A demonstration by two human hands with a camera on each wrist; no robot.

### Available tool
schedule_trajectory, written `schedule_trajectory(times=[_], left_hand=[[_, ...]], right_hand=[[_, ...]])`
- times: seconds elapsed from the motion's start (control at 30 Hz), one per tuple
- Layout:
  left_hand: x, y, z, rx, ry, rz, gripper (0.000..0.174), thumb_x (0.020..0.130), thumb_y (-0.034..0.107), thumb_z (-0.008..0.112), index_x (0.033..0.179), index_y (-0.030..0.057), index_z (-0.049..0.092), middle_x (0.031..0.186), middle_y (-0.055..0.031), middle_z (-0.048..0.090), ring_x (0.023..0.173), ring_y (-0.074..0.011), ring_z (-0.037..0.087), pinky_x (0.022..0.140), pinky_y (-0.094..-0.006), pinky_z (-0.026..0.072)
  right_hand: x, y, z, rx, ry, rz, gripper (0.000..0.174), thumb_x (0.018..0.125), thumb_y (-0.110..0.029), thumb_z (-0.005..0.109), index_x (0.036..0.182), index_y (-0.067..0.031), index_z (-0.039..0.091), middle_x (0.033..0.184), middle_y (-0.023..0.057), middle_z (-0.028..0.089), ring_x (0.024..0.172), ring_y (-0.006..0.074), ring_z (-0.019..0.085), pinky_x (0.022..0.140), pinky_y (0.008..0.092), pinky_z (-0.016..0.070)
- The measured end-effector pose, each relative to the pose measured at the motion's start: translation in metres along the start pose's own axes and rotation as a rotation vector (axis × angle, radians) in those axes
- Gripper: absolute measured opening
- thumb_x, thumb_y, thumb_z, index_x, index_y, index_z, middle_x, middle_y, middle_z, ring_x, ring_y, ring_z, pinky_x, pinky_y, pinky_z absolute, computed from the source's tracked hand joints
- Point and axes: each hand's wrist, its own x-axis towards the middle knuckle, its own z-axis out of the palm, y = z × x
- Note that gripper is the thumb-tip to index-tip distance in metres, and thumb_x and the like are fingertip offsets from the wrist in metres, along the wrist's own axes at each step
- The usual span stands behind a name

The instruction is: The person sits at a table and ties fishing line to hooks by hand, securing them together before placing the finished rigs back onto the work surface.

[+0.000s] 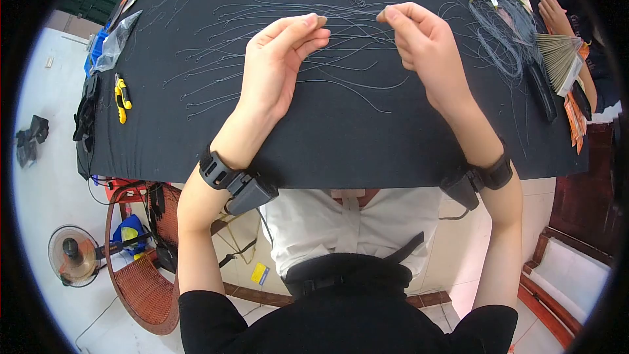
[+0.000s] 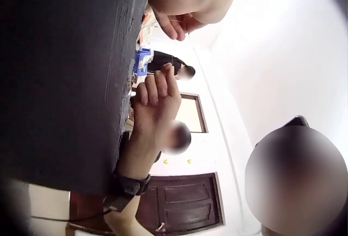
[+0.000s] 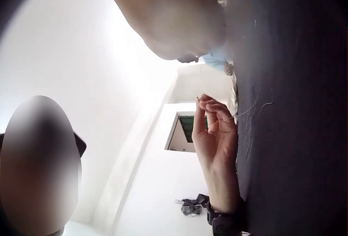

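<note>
Many thin grey cords (image 1: 344, 84) lie side by side across the black tablecloth, most with a small loop or knot at the left end. Over them, my left hand (image 1: 278, 49) pinches a thin cord between thumb and forefinger, its other fingers loosely bent. A fine strand (image 3: 247, 109) trails from that hand in the right wrist view. To its right, my right hand (image 1: 426, 42) has thumb and forefinger pressed together, the other fingers curled in. What it pinches is too fine to tell, though strands run between the hands. Both sets of fingertips look brownish.
A tied bundle of grey cord (image 1: 501, 33) lies right, beside a fan of pale strips (image 1: 560, 59) and another person's hands (image 1: 553, 13). Yellow-handled pliers (image 1: 122, 98) and a clear plastic bag (image 1: 118, 42) lie left. A wicker chair (image 1: 147, 288) stands below.
</note>
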Motion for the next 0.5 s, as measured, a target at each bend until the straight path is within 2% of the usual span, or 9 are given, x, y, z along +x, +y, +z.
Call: schedule_trajectory(times=[0.1,0.13,0.23,0.27,0.37,0.5], left_hand=[[0.003,0.002,-0.002,-0.062,-0.021,-0.087,0.016,0.083,0.012,0.060,0.088,-0.0025,0.063,0.070,-0.0044,0.059,0.059,-0.0072,0.051,0.055,-0.0187,0.0404],[0.003,0.002,-0.005,-0.059,-0.046,-0.108,0.016,0.082,0.013,0.060,0.087,-0.0027,0.063,0.068,-0.0039,0.058,0.056,-0.0064,0.049,0.052,-0.0184,0.0390],[0.004,0.003,-0.008,0.090,-0.079,-0.169,0.017,0.081,0.013,0.061,0.086,-0.0027,0.063,0.064,-0.0022,0.056,0.048,-0.0045,0.041,0.045,-0.0181,0.0325],[0.002,0.004,-0.004,0.145,-0.045,-0.177,0.017,0.081,0.013,0.062,0.086,-0.0035,0.063,0.060,-0.0001,0.052,0.046,-0.0028,0.036,0.042,-0.0177,0.0272],[0.003,0.001,-0.007,0.198,-0.093,-0.200,0.022,0.083,0.018,0.060,0.091,-0.0022,0.061,0.054,0.0051,0.043,0.049,-0.0017,0.035,0.044,-0.0168,0.0255],[0.005,-0.003,-0.009,0.210,-0.103,-0.205,0.020,0.082,0.015,0.061,0.090,-0.0027,0.062,0.054,0.0051,0.043,0.048,-0.0023,0.034,0.044,-0.0169,0.0248]], right_hand=[[0.009,0.008,-0.013,0.242,0.023,0.188,0.024,0.089,-0.018,0.050,0.097,0.0029,0.058,0.058,-0.0058,0.041,0.045,0.0014,0.032,0.041,0.0192,0.0273],[0.011,0.008,-0.014,0.263,0.049,0.211,0.026,0.088,-0.016,0.049,0.102,0.0052,0.054,0.057,-0.0057,0.038,0.044,0.0021,0.031,0.041,0.0199,0.0284],[0.021,0.017,-0.024,0.407,0.207,0.238,0.027,0.087,-0.015,0.049,0.104,0.0056,0.053,0.059,-0.0042,0.039,0.045,0.0030,0.032,0.041,0.0204,0.0282],[0.026,0.020,-0.031,0.430,0.219,0.225,0.028,0.087,-0.015,0.049,0.107,0.0052,0.050,0.061,-0.0035,0.038,0.046,0.0048,0.032,0.044,0.0219,0.0297],[0.035,0.023,-0.047,0.576,0.329,0.155,0.029,0.087,-0.016,0.047,0.108,0.0038,0.047,0.062,-0.0029,0.037,0.048,0.0061,0.033,0.047,0.0240,0.0319],[0.043,0.028,-0.061,0.629,0.470,0.096,0.027,0.089,-0.015,0.043,0.109,0.0024,0.043,0.062,-0.0014,0.036,0.051,0.0075,0.034,0.050,0.0256,0.0332]])
